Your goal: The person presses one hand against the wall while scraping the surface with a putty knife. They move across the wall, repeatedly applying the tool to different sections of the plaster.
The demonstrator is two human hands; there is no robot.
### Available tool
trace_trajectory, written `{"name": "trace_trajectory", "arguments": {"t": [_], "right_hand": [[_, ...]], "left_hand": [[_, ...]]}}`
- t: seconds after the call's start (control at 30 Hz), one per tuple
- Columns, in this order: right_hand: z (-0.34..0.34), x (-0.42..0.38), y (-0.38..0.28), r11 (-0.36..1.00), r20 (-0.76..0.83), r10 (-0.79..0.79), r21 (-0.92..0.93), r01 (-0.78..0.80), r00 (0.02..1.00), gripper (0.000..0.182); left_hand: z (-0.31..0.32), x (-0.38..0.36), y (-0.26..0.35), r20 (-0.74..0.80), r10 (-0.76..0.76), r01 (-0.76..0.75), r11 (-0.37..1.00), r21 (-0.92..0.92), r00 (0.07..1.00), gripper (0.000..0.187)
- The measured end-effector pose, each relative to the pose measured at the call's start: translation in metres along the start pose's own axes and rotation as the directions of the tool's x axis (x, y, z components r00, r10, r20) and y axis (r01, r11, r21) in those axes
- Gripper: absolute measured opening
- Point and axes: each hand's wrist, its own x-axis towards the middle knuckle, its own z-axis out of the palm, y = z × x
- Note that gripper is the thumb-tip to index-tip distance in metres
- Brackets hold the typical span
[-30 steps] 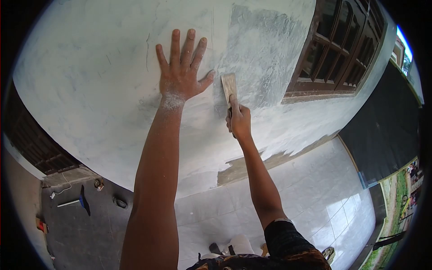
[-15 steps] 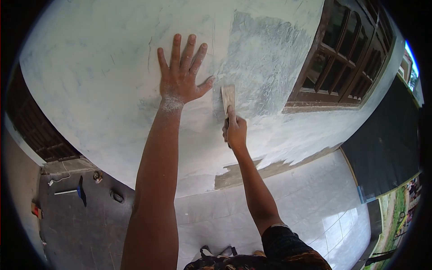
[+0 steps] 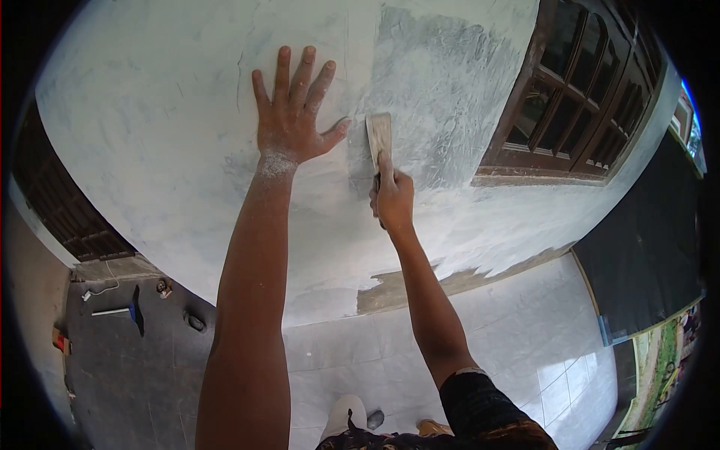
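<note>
My left hand [image 3: 291, 109] lies against the white plastered wall [image 3: 165, 112] with its fingers spread, and white dust coats its wrist. Just right of it, my right hand [image 3: 394, 196] is wrapped round the handle of a putty knife [image 3: 379, 136]. The knife's wide, smeared blade points up and meets the wall at the left border of a rough grey patch [image 3: 450, 82]. Part of the handle is hidden by my fingers.
A brown wooden window [image 3: 574, 90] is set in the wall at right. A dark shuttered opening [image 3: 64, 195] is at far left. On the tiled floor lie a blue-and-white squeegee [image 3: 135, 311] and a dark sandal [image 3: 195, 321]. A black sheet [image 3: 637, 240] hangs at right.
My right hand has pushed the putty knife a little upward along the wall. My left hand stays flat on the wall; the view has shifted slightly, and a light-coloured shape now shows at the bottom.
</note>
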Motion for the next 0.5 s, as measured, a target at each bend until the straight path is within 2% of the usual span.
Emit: {"name": "trace_trajectory", "arguments": {"t": [0.07, 0.27, 0.33, 0.47, 0.5], "right_hand": [[0.001, 0.003, 0.0, 0.998, 0.015, -0.059, 0.027, 0.059, 0.998, 0.068], [0.002, -0.006, 0.009, 0.999, -0.007, 0.036, -0.04, -0.036, 0.999, 0.068], [0.002, 0.01, 0.0, 0.992, -0.004, -0.117, -0.04, 0.117, 0.993, 0.068], [0.005, -0.001, 0.016, 0.992, -0.023, -0.113, -0.051, 0.111, 0.993, 0.069], [0.005, -0.008, 0.019, 0.998, -0.002, -0.058, -0.03, 0.058, 0.998, 0.066]], "left_hand": [[0.0, 0.0, 0.001, 0.006, -0.002, 0.002, 1.0, -0.003, 1.0, 0.102], [0.0, 0.001, 0.0, 0.003, -0.009, 0.009, 1.0, 0.0, 1.0, 0.099], [0.0, 0.0, 0.001, 0.003, -0.003, 0.003, 1.0, 0.001, 1.0, 0.098], [0.0, 0.001, 0.001, -0.022, -0.001, 0.001, 1.0, -0.007, 1.0, 0.095], [0.0, 0.001, 0.001, -0.023, -0.003, 0.003, 1.0, -0.017, 1.0, 0.094]]}}
